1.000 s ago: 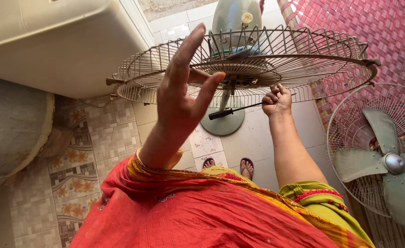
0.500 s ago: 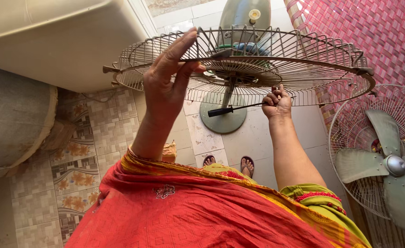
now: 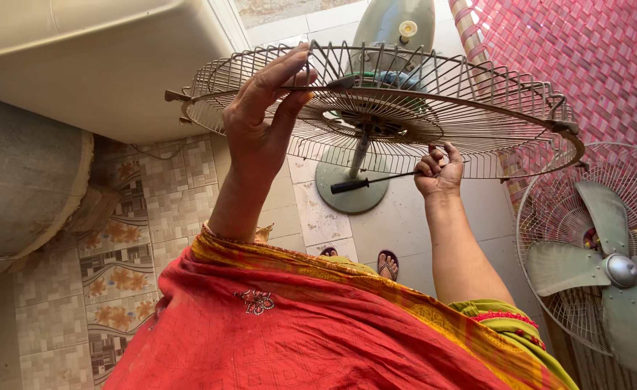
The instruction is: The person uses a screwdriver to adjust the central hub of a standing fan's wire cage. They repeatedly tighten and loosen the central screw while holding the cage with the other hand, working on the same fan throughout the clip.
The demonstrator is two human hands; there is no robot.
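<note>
A round rusty wire fan guard (image 3: 499, 115) sits on the head of a pedestal fan, above its round green base (image 3: 333, 189). My left hand (image 3: 261, 123) grips the guard's wires on its left side, fingers curled over a ring. Below the guard's front edge, my right hand (image 3: 440, 170) is shut on a black-handled screwdriver (image 3: 362, 183) that points to the left. My feet in sandals (image 3: 387, 263) stand on the tiled floor under it.
A front guard with grey fan blades (image 3: 600, 253) leans at the right. A red woven cot (image 3: 586, 58) lies behind it. A white appliance (image 3: 94, 58) and a grey round tank (image 3: 22, 188) stand at the left.
My left hand went from open in front of the guard to gripping its wires. The right hand with the screwdriver stayed in place.
</note>
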